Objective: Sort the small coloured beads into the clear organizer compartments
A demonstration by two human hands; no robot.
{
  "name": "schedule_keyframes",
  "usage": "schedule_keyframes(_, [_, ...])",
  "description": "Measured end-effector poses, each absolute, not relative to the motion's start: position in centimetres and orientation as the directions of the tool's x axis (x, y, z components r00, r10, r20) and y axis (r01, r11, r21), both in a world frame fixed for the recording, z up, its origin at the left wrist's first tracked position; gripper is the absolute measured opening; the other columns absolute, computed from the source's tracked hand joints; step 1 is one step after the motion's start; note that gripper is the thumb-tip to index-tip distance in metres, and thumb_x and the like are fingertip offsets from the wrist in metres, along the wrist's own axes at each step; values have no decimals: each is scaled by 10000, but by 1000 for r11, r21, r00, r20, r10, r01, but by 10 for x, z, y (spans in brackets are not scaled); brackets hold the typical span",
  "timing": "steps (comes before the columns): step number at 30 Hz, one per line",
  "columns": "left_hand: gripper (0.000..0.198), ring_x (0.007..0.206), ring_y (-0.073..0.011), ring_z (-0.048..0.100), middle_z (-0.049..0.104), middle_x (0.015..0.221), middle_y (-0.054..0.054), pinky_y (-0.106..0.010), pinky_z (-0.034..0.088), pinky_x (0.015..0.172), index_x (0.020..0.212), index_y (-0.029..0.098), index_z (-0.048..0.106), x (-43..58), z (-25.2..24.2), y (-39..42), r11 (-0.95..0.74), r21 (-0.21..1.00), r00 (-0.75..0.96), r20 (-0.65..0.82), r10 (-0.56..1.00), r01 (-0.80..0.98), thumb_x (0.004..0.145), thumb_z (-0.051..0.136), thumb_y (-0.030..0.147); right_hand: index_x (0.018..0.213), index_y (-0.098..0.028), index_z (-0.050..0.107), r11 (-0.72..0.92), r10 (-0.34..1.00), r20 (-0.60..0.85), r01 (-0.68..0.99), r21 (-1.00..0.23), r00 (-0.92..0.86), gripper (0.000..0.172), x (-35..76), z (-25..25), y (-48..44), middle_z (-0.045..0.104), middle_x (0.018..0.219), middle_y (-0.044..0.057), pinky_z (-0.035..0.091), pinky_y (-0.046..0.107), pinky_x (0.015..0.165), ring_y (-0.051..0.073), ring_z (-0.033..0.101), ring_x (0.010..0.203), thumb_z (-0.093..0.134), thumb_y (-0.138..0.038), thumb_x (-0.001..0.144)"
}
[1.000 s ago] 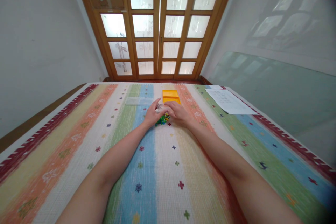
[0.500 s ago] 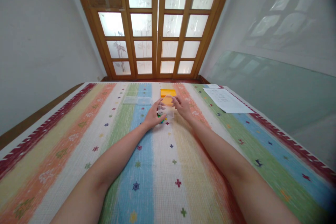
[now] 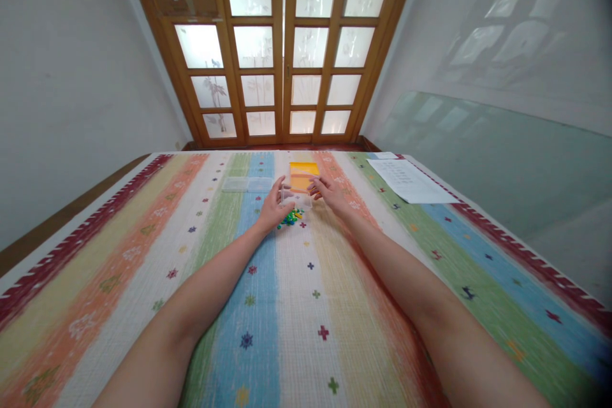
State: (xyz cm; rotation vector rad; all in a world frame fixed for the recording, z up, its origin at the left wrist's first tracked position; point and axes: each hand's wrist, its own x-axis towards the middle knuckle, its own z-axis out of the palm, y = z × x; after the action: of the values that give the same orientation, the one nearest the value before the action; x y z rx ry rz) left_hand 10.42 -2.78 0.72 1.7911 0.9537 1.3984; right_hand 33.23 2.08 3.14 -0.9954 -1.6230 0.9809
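Observation:
A clear plastic box (image 3: pixel 301 202) sits low over the tablecloth between my hands. My left hand (image 3: pixel 273 209) has its thumb and fingers around the box's left side. Just in front of the box lies a pile of small green, blue and yellow pieces (image 3: pixel 289 218), part of it behind my left thumb. My right hand (image 3: pixel 331 195) is at the box's right side, its fingers bent and apart, with nothing visible in them. Beyond both hands stands an orange-yellow open box (image 3: pixel 305 169), its near right corner beside my right fingertips.
A long clear container (image 3: pixel 246 185) lies to the left of my left hand. Printed paper sheets (image 3: pixel 411 182) rest at the table's right side. The striped tablecloth (image 3: pixel 296 319) covers the table, with a glass-paned wooden door (image 3: pixel 284 70) past its far edge.
The clear box has come down and leans less. My hands have moved apart slightly, the left one leftward, and more of the small coloured pieces now shows. The view has shifted a little.

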Motion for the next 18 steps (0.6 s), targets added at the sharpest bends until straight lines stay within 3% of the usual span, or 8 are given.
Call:
schedule_keyframes(3, [916, 1232, -225, 643, 525, 1499, -140, -437, 537, 1081, 1647, 279, 255, 105, 7, -29, -547, 818, 202, 514, 834, 175, 819, 643, 225, 914, -209, 701, 338, 934, 304, 186, -923, -188, 490, 332, 31, 21, 747, 924, 73, 574, 304, 694, 188, 687, 810, 555, -676, 944])
schedule_keyframes(6, [932, 1320, -251, 588, 490, 1556, -140, -451, 527, 1102, 1652, 287, 273, 105, 7, -31, -574, 780, 227, 530, 817, 248, 804, 652, 222, 853, -204, 688, 291, 951, 264, 183, -939, -160, 489, 334, 31, 22, 746, 887, 77, 561, 298, 671, 181, 674, 763, 556, -667, 934])
schedule_keyframes(13, [917, 1260, -238, 633, 510, 1510, -143, -463, 531, 1094, 1657, 289, 241, 107, 10, -33, -552, 817, 221, 515, 828, 168, 844, 663, 244, 984, -220, 707, 299, 943, 268, 151, -942, -195, 392, 333, 29, 22, 749, 972, 48, 551, 287, 665, 160, 670, 731, 651, -598, 894])
schedule_keyframes(18, [891, 1295, -251, 608, 496, 1529, -154, -485, 507, 1113, 1656, 291, 246, 100, 8, -27, -560, 802, 219, 519, 826, 208, 887, 693, 321, 919, -205, 708, 335, 942, 324, 242, -911, -85, 380, 342, 28, 32, 745, 914, 51, 516, 279, 613, 145, 613, 644, 608, -571, 900])
